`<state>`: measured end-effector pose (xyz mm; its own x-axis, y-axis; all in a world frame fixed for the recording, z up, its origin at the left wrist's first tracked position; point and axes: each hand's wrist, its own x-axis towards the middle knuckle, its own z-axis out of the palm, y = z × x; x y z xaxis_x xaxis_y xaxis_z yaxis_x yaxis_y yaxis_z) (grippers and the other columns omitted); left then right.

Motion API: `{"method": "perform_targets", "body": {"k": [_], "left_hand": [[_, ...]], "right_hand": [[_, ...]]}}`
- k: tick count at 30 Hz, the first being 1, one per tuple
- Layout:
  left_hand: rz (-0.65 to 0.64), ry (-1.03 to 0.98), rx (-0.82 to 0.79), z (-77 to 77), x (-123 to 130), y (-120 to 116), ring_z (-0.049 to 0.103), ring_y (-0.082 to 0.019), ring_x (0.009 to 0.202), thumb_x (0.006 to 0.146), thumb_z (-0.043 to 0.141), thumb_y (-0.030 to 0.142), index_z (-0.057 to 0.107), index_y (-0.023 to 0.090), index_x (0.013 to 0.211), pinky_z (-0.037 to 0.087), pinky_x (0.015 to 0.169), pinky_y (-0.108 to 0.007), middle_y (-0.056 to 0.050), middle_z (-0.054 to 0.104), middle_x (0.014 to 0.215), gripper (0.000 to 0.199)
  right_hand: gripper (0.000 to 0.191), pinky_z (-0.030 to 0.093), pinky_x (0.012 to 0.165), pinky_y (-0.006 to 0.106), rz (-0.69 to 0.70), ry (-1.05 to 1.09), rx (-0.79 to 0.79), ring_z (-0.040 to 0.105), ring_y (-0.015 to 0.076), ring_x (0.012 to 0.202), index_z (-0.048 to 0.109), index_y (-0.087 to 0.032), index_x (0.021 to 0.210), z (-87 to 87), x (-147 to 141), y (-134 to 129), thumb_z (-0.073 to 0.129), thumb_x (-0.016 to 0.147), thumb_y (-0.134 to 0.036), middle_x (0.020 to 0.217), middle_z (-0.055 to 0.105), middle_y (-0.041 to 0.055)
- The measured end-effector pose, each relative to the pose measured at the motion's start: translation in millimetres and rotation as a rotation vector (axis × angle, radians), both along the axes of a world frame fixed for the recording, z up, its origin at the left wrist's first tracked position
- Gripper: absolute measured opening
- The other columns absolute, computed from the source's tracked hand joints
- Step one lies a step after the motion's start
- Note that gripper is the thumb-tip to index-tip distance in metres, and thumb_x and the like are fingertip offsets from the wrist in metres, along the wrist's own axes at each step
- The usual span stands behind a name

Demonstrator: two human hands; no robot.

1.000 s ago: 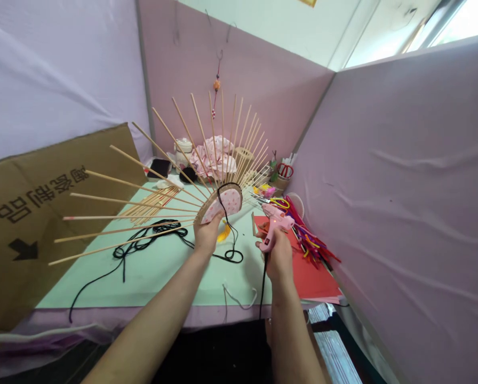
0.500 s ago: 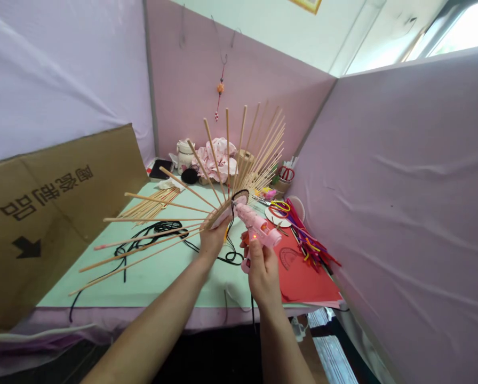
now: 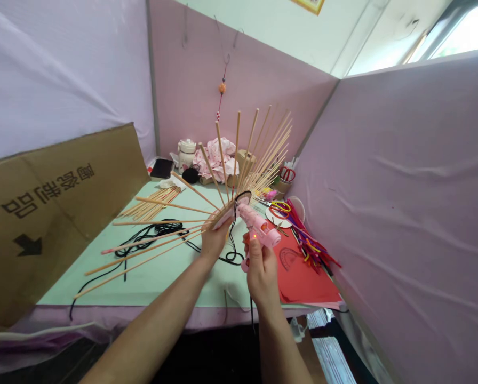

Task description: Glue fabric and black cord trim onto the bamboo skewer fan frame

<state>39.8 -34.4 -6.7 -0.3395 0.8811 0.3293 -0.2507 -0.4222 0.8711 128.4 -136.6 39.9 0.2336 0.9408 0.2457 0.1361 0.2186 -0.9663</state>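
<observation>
My left hand (image 3: 215, 240) grips the lower edge of a round base from which many thin wooden sticks (image 3: 222, 154) fan out. Black cord (image 3: 244, 194) lines part of the base's rim, and its loose end hangs down to the table. In my right hand (image 3: 262, 269) is a pink glue gun (image 3: 259, 224) with a small orange light on. The gun's nozzle points up and left, at or very near the corded rim; whether it touches is hard to see.
Loose sticks (image 3: 153, 205) and a black cord coil (image 3: 167, 228) lie left on the green table. Red paper (image 3: 303, 272), scissors (image 3: 279, 209) and colourful pipe cleaners (image 3: 313, 242) are right. A cardboard sheet (image 3: 63, 213) stands left; a jar (image 3: 186, 153) is behind.
The stick fan has turned slightly and shifted right, with my left hand moving a little along with it. The glue gun has stayed almost in place.
</observation>
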Motion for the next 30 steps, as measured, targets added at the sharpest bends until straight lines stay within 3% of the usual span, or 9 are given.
{"method": "perform_targets", "body": {"k": [14, 30], "left_hand": [[0.021, -0.026, -0.024, 0.8, 1.9, -0.1, 0.071, -0.025, 0.093, 0.068, 0.076, 0.029, 0.074, 0.016, 0.093, 0.055, 0.090, -0.039, -0.007, 0.076, 0.096, 0.028], [-0.002, -0.040, 0.023, 0.1, 1.5, 0.2, 0.070, -0.025, 0.097, 0.070, 0.075, 0.029, 0.074, 0.016, 0.097, 0.054, 0.093, -0.040, -0.008, 0.076, 0.100, 0.030]], "right_hand": [[0.061, 0.038, 0.045, 0.023, -0.005, -0.014, -0.003, 0.040, 0.0115, 0.054, 0.062, -0.015, 0.110, -0.6, -1.4, 1.9, 0.044, 0.085, -0.067, 0.067, 0.049, -0.0014], [0.057, 0.038, 0.045, 0.024, -0.010, -0.024, -0.026, 0.041, 0.0118, 0.050, 0.061, -0.017, 0.096, 0.4, -2.5, 0.5, 0.044, 0.083, -0.070, 0.060, 0.044, -0.0037]]}}
